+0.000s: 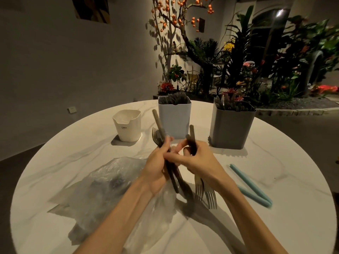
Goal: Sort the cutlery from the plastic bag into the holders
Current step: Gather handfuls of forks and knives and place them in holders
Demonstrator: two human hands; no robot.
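My left hand (157, 165) grips a mixed bundle of dark-handled cutlery (159, 136), with fork tines and one long handle sticking up and other handles pointing down. My right hand (196, 158) holds several forks (205, 193) by their dark handles, tines hanging down toward the table. Both hands meet above the middle of the table, fingers touching. The crumpled clear plastic bag (110, 182) lies at the front left. Three holders stand behind: a cream one (128, 125), a white one (174, 118) with cutlery inside, and a grey one (231, 127) with cutlery inside.
The round white marble table (275, 208) carries a pale blue pair of tongs (251, 186) at the right. Plants and a tree with orange fruit stand beyond the far edge. The room is dim.
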